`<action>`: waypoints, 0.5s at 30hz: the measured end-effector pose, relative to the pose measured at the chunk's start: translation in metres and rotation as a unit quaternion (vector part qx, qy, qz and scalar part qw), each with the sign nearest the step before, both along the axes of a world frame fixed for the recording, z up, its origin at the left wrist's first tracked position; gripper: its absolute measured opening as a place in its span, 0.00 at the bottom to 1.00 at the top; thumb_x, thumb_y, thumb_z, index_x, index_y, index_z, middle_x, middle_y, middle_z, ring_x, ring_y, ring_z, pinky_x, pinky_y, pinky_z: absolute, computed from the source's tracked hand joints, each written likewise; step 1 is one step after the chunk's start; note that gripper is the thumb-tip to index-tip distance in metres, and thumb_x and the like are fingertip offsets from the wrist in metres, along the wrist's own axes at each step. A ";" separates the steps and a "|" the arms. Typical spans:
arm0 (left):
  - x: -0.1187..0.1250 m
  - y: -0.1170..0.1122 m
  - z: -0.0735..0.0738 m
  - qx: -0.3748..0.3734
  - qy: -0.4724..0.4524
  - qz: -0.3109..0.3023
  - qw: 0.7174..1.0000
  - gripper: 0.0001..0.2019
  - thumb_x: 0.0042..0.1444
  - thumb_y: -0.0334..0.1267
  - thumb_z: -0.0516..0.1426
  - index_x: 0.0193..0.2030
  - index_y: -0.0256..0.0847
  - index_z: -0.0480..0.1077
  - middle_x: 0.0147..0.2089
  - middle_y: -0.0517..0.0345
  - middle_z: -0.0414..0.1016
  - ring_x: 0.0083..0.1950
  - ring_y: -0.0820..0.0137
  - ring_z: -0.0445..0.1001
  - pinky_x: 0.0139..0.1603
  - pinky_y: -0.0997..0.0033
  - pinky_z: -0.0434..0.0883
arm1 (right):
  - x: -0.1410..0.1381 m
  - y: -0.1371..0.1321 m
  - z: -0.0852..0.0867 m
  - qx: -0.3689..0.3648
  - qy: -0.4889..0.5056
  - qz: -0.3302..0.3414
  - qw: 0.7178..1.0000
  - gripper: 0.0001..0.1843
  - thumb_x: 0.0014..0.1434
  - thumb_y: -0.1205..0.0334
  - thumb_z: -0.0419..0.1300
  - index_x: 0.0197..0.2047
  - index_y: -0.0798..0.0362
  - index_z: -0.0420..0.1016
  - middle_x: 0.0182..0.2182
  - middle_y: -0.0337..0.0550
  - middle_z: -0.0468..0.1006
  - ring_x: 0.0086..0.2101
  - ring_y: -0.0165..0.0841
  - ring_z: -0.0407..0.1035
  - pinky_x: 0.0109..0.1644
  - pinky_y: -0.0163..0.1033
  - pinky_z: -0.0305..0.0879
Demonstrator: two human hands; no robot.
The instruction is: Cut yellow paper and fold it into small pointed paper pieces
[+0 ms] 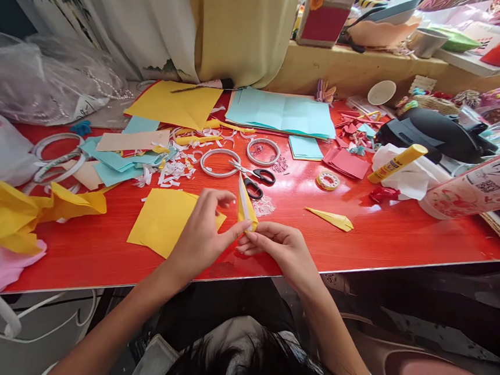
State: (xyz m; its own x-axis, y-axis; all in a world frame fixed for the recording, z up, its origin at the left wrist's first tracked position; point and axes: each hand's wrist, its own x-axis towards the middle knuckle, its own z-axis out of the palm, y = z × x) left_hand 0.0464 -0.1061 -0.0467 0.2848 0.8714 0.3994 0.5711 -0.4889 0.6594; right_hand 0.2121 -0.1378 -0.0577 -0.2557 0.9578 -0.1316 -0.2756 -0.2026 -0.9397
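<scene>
A narrow, pointed piece of folded yellow paper (pixel 244 203) with a pale strip along it stands tip up between my hands. My right hand (pixel 283 247) pinches its wide lower end between thumb and fingers. From the other side, my left hand (pixel 205 227) presses its thumb on the bottom of the fold; its index finger is bent and raised off the paper. Just beyond the tip lie black-handled scissors (pixel 259 179), partly open. Beneath my left hand is a stack of yellow paper sheets (pixel 155 220). A second folded yellow paper piece (pixel 330 218) rests to the right.
White tape rings (pixel 219 162) and paper scraps (pixel 177 169) lie behind my hands. Light-blue sheets (pixel 283 113) and a large yellow sheet (pixel 174 102) are at the back. On the right are a small tape roll (pixel 328 181), red paper squares (pixel 347 163) and a glue stick (pixel 398 163).
</scene>
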 end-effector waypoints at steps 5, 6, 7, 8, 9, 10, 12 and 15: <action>-0.004 -0.001 -0.003 0.279 0.153 -0.063 0.946 0.07 0.57 0.30 0.56 0.41 0.42 0.70 0.39 0.54 0.74 0.45 0.65 0.69 0.47 0.62 0.62 | 0.001 -0.001 -0.003 -0.004 -0.005 -0.025 1.000 0.12 0.53 0.56 0.63 0.34 0.56 0.76 0.27 0.41 0.80 0.29 0.32 0.77 0.39 0.37 0.75; -0.005 -0.001 -0.003 0.287 0.165 -0.076 0.940 0.07 0.57 0.30 0.55 0.41 0.42 0.71 0.38 0.55 0.75 0.44 0.65 0.69 0.46 0.63 0.61 | 0.001 -0.001 -0.003 0.003 -0.009 -0.033 0.999 0.11 0.54 0.56 0.63 0.34 0.56 0.76 0.27 0.41 0.80 0.29 0.32 0.77 0.39 0.37 0.75; -0.006 -0.001 -0.002 0.288 0.171 -0.081 0.939 0.07 0.57 0.30 0.55 0.41 0.41 0.71 0.38 0.55 0.76 0.44 0.66 0.70 0.46 0.63 0.61 | 0.001 -0.002 -0.004 0.012 -0.014 -0.039 0.999 0.11 0.54 0.56 0.62 0.35 0.55 0.76 0.28 0.41 0.80 0.30 0.32 0.77 0.39 0.38 0.75; -0.007 -0.001 -0.002 0.288 0.172 -0.083 0.938 0.07 0.57 0.30 0.55 0.42 0.41 0.72 0.38 0.55 0.76 0.43 0.66 0.70 0.45 0.63 0.61 | 0.001 -0.003 -0.004 0.022 -0.021 -0.043 0.999 0.11 0.55 0.56 0.62 0.35 0.55 0.77 0.29 0.41 0.80 0.30 0.32 0.77 0.39 0.38 0.75; -0.008 -0.001 -0.002 0.288 0.171 -0.084 0.938 0.08 0.57 0.30 0.55 0.42 0.41 0.72 0.38 0.55 0.76 0.43 0.66 0.70 0.45 0.63 0.61 | 0.001 -0.004 -0.004 0.031 -0.027 -0.043 0.998 0.10 0.56 0.56 0.61 0.36 0.54 0.77 0.30 0.41 0.81 0.31 0.32 0.77 0.40 0.38 0.75; -0.008 -0.001 -0.002 0.290 0.171 -0.084 0.938 0.08 0.57 0.30 0.56 0.42 0.41 0.72 0.38 0.55 0.76 0.43 0.66 0.70 0.45 0.63 0.61 | 0.001 -0.005 -0.004 0.040 -0.032 -0.042 0.998 0.10 0.56 0.56 0.60 0.36 0.54 0.77 0.32 0.41 0.81 0.32 0.32 0.77 0.41 0.38 0.74; -0.009 0.000 -0.002 0.296 0.171 -0.083 0.936 0.07 0.56 0.31 0.57 0.42 0.40 0.72 0.38 0.54 0.77 0.43 0.66 0.70 0.44 0.63 0.62 | 0.002 -0.006 -0.004 0.053 -0.040 -0.033 0.997 0.10 0.57 0.57 0.59 0.38 0.52 0.77 0.34 0.41 0.81 0.34 0.32 0.76 0.42 0.38 0.74; -0.009 0.000 -0.001 0.305 0.171 -0.084 0.933 0.08 0.55 0.32 0.58 0.42 0.40 0.71 0.38 0.54 0.76 0.42 0.65 0.70 0.44 0.62 0.62 | 0.002 -0.007 -0.005 0.073 -0.055 -0.032 0.995 0.10 0.59 0.59 0.58 0.41 0.51 0.77 0.36 0.40 0.81 0.35 0.32 0.76 0.43 0.39 0.74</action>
State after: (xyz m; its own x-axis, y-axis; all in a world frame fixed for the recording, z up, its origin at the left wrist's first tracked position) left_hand 0.0376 -0.1064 -0.0478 0.5988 0.4435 0.6670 0.5793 -0.8148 0.0217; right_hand 0.2141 -0.1453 -0.0628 -0.1861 0.9824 -0.0133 -0.1780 -0.0470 -0.9829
